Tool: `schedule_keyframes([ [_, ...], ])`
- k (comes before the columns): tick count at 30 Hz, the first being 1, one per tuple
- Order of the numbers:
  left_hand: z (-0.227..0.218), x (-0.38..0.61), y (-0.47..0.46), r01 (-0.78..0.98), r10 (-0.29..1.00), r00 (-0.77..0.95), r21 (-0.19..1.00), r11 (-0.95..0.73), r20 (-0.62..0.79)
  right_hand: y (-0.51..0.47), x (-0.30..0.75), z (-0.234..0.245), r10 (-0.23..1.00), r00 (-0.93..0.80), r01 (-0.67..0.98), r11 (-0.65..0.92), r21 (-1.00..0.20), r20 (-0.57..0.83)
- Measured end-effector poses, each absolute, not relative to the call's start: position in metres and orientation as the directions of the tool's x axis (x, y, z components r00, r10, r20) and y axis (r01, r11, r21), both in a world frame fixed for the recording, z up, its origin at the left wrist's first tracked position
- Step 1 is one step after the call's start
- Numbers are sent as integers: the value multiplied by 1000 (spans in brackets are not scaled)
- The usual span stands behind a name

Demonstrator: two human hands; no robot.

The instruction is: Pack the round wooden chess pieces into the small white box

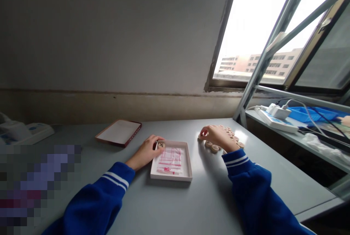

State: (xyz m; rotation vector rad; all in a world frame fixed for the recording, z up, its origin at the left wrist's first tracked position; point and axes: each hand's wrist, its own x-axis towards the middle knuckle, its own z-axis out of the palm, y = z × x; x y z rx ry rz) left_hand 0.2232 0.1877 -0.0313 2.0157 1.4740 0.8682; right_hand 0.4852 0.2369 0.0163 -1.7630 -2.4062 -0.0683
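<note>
A shallow white box (188,165) lies on the grey table (207,198), lined with a folded sheet printed with red lines. My left hand (146,151) rests at its far left corner, fingers pinched on a round wooden game piece (161,145) with a dark character, held just inside the box. My right hand (216,136) is curled over a cluster of several similar wooden discs (214,148) to the right of the box; what its fingertips pinch is hidden. Both arms wear blue sleeves with white stripes.
The box's lid (118,132), white with a dark red rim, lies at the back left. A white device (24,131) sits at the far left edge. Right of the table, a shelf holds a power strip (276,117), cables and a blue tray (314,114) under a window.
</note>
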Motion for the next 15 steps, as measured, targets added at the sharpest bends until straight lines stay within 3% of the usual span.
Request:
schedule_keyframes([
  [4, -33, 223, 188, 637, 952, 228, 708, -306, 206, 227, 455, 12, 777, -511, 793, 592, -148, 368],
  [7, -34, 223, 187, 631, 942, 253, 700, -334, 222, 215, 429, 6, 658, -638, 675, 728, -122, 401],
  [15, -33, 225, 185, 662, 938, 240, 664, -346, 250, 199, 407, -7, 611, -707, 645, 764, -31, 355],
])
